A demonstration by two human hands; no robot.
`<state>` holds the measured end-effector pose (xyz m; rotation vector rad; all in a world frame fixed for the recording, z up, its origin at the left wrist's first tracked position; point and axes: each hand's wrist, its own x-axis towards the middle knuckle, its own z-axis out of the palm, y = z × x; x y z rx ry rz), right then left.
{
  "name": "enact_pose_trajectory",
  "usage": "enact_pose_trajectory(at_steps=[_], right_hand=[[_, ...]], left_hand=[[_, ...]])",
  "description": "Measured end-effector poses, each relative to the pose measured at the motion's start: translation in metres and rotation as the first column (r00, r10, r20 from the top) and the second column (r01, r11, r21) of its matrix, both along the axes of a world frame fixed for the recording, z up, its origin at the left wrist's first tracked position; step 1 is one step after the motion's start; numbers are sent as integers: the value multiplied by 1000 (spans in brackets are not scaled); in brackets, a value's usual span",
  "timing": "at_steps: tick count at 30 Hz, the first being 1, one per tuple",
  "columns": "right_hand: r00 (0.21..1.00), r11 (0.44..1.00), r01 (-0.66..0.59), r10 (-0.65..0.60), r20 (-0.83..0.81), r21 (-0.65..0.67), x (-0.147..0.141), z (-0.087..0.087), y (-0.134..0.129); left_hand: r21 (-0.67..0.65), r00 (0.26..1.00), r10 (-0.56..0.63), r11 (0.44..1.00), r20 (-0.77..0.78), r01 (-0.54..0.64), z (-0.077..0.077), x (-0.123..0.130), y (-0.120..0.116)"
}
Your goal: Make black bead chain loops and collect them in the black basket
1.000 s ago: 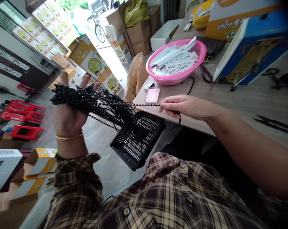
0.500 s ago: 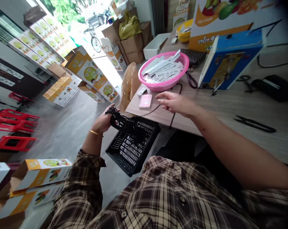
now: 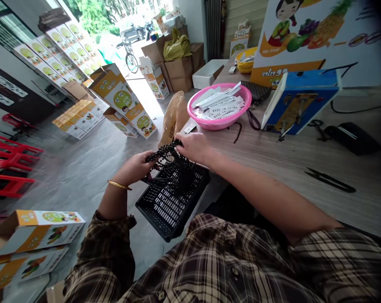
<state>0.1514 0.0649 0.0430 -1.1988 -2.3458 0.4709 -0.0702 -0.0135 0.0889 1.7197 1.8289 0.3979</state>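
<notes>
Both hands have come together since the earlier frame: the right hand (image 3: pixel 193 147) has left the desk's edge and now meets the left hand (image 3: pixel 133 169) above the basket. The bead strands (image 3: pixel 167 154) have sunk from their raised bundle into a tangled mass, with the lower loops hanging into the basket's mouth. Each hand closes around part of the black mass, the left from below and the right from above, with its fingers curled over the beads. Whether any strand is pinched singly is too small to tell.

At 6 o'clock from the hands sits one black mesh basket (image 3: pixel 168 212), tilted on the person's lap or held against it; I cannot tell which. At 1 o'clock, on the desk (image 3: pixel 272 170), is one pink basin (image 3: pixel 215 127) heaped with many "MADE IN CHINA" labels (image 3: pixel 223 110). One short loose strand (image 3: pixel 237 132) lies beside the basin. At 3 o'clock lie one pair of black snips (image 3: pixel 331 181). One gold bangle (image 3: pixel 117 184) circles the left wrist.
</notes>
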Motion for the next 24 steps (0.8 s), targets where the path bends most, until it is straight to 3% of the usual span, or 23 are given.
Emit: enact_pose_trajectory(at_steps=[2, 4, 6, 8, 10, 12, 14, 16, 18, 19, 21, 24], right_hand=[[1000, 1000, 10, -11, 16, 27, 4, 10, 5], [998, 998, -44, 42, -52, -37, 4, 20, 7], [984, 988, -115, 99, -145, -102, 2, 28, 6], [968, 978, -154, 122, -218, -138, -2, 34, 4], [960, 977, -160, 120, -253, -144, -3, 39, 2], [965, 983, -139, 107, -240, -120, -1, 43, 1], [978, 992, -103, 86, -189, -79, 2, 44, -1], [986, 995, -79, 68, -150, -66, 5, 43, -1], [988, 992, -73, 59, -143, -101, 8, 40, 2], [987, 989, -71, 51, -149, -133, 9, 38, 4], [988, 975, -76, 46, -146, -208, 10, 33, 9], [991, 929, -136, 132, -34, -345, 11, 30, 15]], left_hand=[[-11, 996, -75, 997, 45, 75, -5, -8, -1], [120, 980, -155, 983, 128, 139, -14, -10, -2], [165, 919, -216, 972, 329, 169, -26, -6, -4], [84, 799, -208, 977, 564, 195, -37, 1, -6], [-8, 725, -152, 977, 672, 212, -43, 7, -9], [-68, 793, -110, 980, 599, 187, -43, 11, -10], [-30, 923, -79, 995, 376, 98, -38, 11, -9], [152, 990, -12, 988, 141, -10, -31, 11, -8], [332, 997, 47, 941, 66, -67, -25, 12, -9], [378, 995, 48, 923, 91, -80, -23, 13, -9], [347, 969, 23, 932, 246, -110, -20, 14, -9], [119, 813, 52, 982, 579, -148, -18, 13, -6]])
